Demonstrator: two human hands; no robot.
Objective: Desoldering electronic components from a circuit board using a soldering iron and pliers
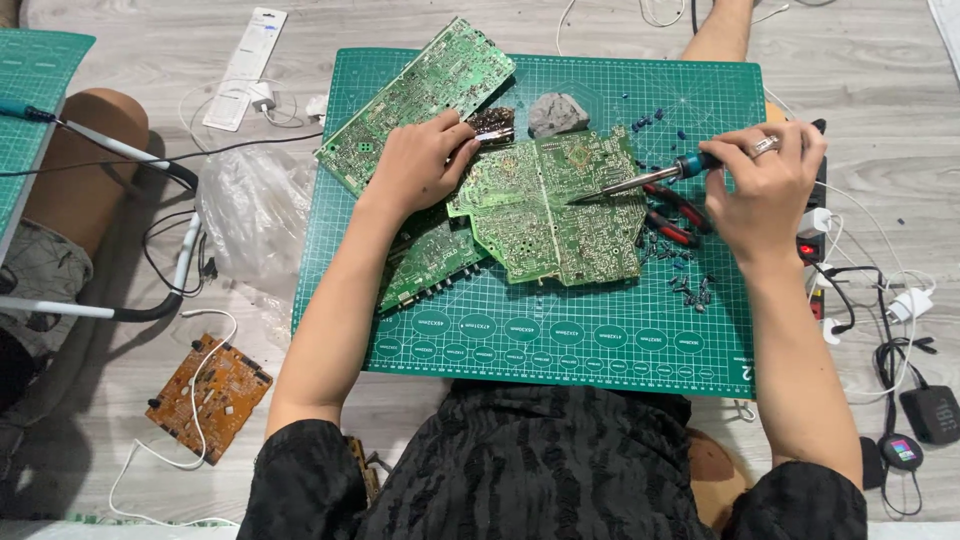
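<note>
My right hand grips a soldering iron by its teal handle, and the metal tip touches the middle green circuit board. My left hand presses down on the left edge of that board, fingers curled by a dark finned part. Another long green board lies tilted under my left wrist, and a third pokes out below it. All rest on a green cutting mat.
Red-handled pliers and several small loose components lie right of the board. A grey lump sits at the mat's top. An orange board, a plastic bag, cables and a power strip lie on the floor. Another person's leg is at left.
</note>
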